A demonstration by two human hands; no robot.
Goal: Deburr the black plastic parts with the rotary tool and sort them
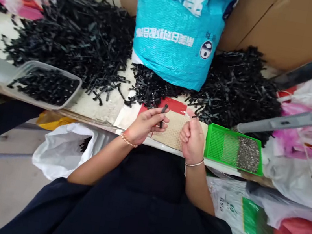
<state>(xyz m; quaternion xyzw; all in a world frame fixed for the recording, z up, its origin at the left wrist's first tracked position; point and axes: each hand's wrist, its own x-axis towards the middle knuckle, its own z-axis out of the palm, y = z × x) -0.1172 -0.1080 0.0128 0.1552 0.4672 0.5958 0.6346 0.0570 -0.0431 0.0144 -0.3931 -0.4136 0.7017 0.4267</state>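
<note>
While the left hand (146,125) pinches a black strip (163,115) upright at frame centre, the right hand (192,139) is curled shut around something too small to identify. Assembly appears mid-step; judged next, the two must meet precisely above the tan mat (173,132).

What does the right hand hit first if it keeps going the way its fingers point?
Likely the loose black strips just beyond the right hand, at the edge of the big pile, then the teal sack. Depth is unclear.
</note>
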